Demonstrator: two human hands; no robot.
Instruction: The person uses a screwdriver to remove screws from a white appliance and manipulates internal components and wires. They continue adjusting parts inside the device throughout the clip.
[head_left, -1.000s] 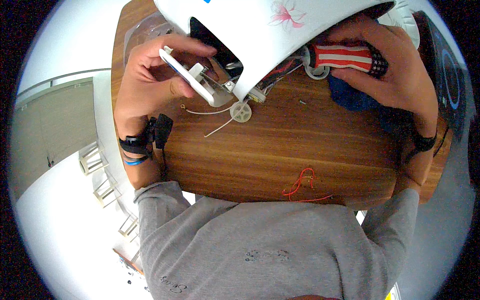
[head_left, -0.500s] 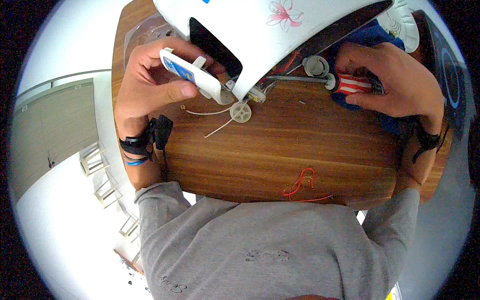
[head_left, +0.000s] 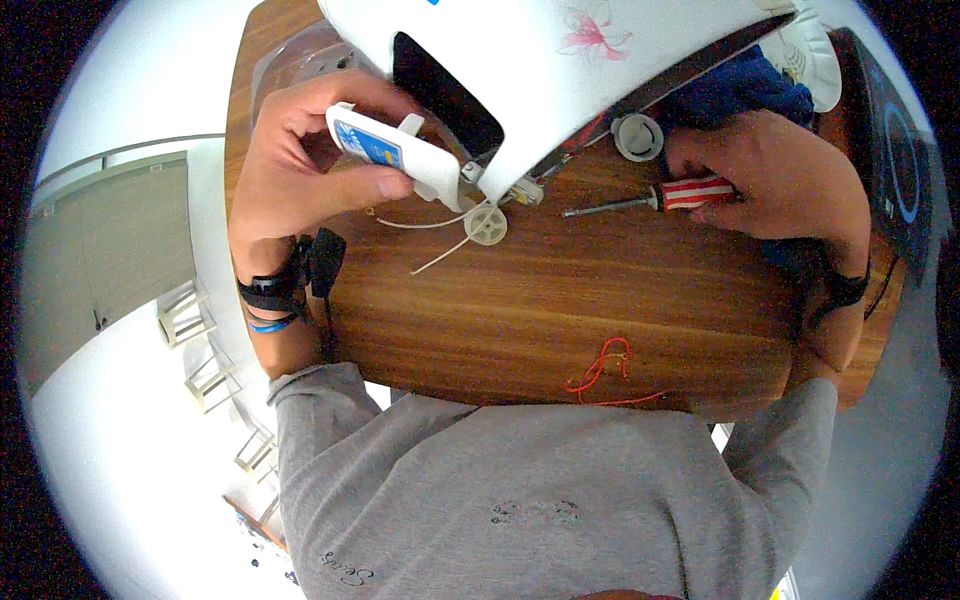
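My left hand (head_left: 285, 175) is closed on a white curved plastic piece (head_left: 437, 162) with a blue label, its thumb pressed along the near edge. That piece rests close to the corner of a large white appliance shell (head_left: 500, 50) with a pink flower print. In my right hand (head_left: 800, 180) is a screwdriver (head_left: 690, 193) with a red-and-white striped handle. Its shaft points left over the table, tip apart from the shell. A small mechanism (head_left: 524, 188) shows under the shell's corner. Beside it lies a pale spoked wheel (head_left: 486, 226) with thin white cord.
A white ring-shaped part (head_left: 638, 137) sits by my right fingers. Dark blue cloth (head_left: 740, 85) and a white ridged plate (head_left: 815, 60) are at the far right, near a black panel (head_left: 895, 150). Red cord (head_left: 603, 368) lies at the wooden table's near edge.
The screwdriver has drawn back from the mechanism, its tip now free and lower over the table. The shell and the white piece have shifted slightly right.
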